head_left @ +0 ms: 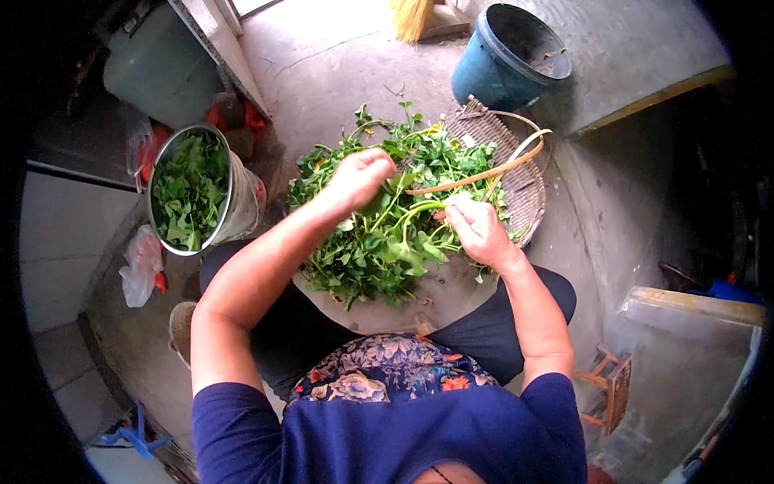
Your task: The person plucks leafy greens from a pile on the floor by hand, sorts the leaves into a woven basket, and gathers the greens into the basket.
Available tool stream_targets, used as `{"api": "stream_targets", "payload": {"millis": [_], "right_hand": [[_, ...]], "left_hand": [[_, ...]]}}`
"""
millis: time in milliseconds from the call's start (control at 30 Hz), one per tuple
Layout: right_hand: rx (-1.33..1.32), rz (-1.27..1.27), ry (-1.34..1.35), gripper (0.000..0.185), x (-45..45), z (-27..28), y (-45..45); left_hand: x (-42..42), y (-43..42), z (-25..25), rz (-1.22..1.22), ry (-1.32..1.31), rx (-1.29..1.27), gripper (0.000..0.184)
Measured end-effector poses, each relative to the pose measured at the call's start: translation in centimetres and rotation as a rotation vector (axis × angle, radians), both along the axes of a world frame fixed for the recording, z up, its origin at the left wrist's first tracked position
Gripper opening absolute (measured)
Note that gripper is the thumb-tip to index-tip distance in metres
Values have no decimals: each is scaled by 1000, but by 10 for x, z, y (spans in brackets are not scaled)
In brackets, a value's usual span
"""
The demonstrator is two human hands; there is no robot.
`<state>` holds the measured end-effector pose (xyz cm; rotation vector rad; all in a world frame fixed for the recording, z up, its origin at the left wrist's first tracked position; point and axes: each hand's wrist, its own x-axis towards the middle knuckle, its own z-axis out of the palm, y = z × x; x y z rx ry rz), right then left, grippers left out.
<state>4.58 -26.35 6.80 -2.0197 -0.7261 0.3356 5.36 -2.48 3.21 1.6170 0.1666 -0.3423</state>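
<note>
Left hand (363, 177): curled; whether it gripped leaves was unclear
Right hand (477, 230): gripped green stems (420, 211)
Bucket (244, 198): bore unreadable red marks (260, 194)

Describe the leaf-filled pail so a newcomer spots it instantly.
Start at the big heap of greens on the floor. Left of it is a pale, round pail with a shiny rim. Unlike the blue bucket beyond the heap, it is filled with green leaves.

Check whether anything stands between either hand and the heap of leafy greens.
Nothing visible does. The left hand is over the leafy greens; the right hand grips green stems. The curved handle crosses over the greens just beyond the right hand, not between.
</note>
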Motion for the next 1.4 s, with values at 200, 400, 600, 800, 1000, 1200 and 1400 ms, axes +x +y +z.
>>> {"api": "stream_targets", "payload": {"millis": [200, 400, 600, 800, 1000, 1200, 1400], "right_hand": [[-99, -110, -145, 16, 10, -7, -3], [-143, -143, 68, 21, 12, -3, 5], [-36, -133, 376, 25, 13, -9, 7], [164, -155, 449, 27, 4, -3, 18], [103, -212, 325, 63, -9, -43, 50], [396, -1357, 1396, 36, -74, -213, 34], [1018, -1484, 1381, 35, -41, -299, -35]], "left_hand": [[-10, 12, 34, -299, -272, 422, 28], [-18, -3, 33, -435, -491, 792, 23], [-22, -7, 13, -418, -625, 798, 16], [-17, -8, 19, -46, -384, 269, 19], [16, 68, 22, 382, -389, 69, 15], [2, 49, 33, 444, -205, -342, 17], [0, 37, 28, 382, -156, -258, 17]]}}
